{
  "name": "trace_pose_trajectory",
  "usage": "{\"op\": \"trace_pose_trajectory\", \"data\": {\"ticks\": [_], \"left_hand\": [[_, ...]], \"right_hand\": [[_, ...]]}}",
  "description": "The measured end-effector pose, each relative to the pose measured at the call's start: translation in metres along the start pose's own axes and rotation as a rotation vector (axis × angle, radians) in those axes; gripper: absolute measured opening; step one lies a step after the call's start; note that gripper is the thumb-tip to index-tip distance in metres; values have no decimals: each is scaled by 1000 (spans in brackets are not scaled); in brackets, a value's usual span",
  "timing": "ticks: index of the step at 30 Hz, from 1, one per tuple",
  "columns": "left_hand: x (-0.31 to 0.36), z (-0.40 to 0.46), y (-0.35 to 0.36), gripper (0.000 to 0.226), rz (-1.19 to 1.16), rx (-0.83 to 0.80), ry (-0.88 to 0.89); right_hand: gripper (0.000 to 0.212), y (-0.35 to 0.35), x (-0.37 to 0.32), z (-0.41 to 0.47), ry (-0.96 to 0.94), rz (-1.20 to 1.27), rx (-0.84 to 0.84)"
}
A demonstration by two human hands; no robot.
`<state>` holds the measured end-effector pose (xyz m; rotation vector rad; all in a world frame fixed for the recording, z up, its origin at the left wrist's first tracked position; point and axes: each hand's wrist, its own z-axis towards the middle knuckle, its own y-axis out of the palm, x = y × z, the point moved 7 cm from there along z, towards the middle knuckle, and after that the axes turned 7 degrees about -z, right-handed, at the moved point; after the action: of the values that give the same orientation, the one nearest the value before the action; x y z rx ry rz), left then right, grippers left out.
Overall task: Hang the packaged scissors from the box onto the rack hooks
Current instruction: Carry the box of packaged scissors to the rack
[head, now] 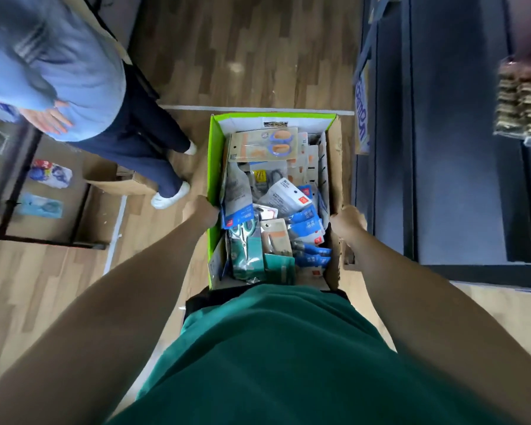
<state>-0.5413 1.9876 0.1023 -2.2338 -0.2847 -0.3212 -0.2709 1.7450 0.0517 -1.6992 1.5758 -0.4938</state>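
A cardboard box [335,167] with a green left wall hangs in front of my body, above the wooden floor. It is full of packaged scissors [265,145] in card and blue plastic packs, several of them overlapping. My left hand [203,211] grips the box's left wall, fingers curled over its rim. My right hand [347,222] grips the right wall the same way. The rack hooks are not clearly in view.
A dark blue shelf unit [442,148] rises on the right, with stacked brown goods [521,108] at its upper edge. Another person in a light blue top [59,72] stands at the left beside floor cartons [117,179] and a black-framed display [43,191].
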Motion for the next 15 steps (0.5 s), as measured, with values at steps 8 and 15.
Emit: {"op": "trace_pose_trajectory", "data": {"ticks": [8, 15], "left_hand": [[80, 77, -20, 40, 196, -7, 107], [174, 192, -50, 43, 53, -125, 210]], "right_hand": [[32, -29, -49, 49, 61, 42, -17], [37, -73, -117, 114, 173, 91, 79]]}}
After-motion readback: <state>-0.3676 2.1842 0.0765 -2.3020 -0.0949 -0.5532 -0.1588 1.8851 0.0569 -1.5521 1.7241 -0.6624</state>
